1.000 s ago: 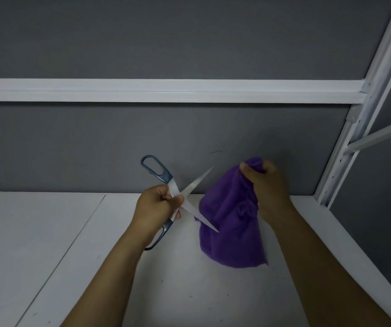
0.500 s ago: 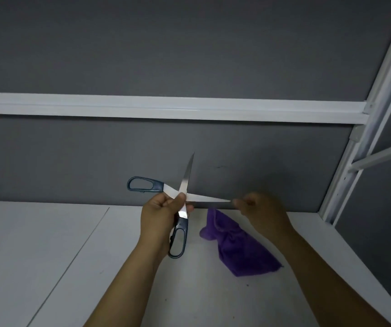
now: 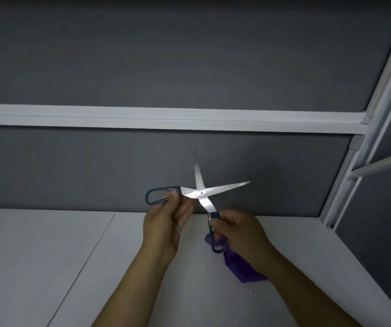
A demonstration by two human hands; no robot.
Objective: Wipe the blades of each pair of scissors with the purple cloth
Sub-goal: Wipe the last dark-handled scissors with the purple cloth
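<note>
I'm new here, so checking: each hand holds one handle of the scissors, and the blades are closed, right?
Not closed. The head view shows the left hand and right hand each holding one handle of the scissors, but the blades are spread wide open.

A white counter (image 3: 48, 267) runs across the lower view, with a thin dark seam (image 3: 90, 253) cutting slantwise through its surface. Behind it stands a grey back panel (image 3: 166, 55), crossed by a white horizontal rail (image 3: 142, 118). The rail meets a white upright post (image 3: 364, 147) at the right, where a thinner white bar (image 3: 383, 165) branches off.
</note>
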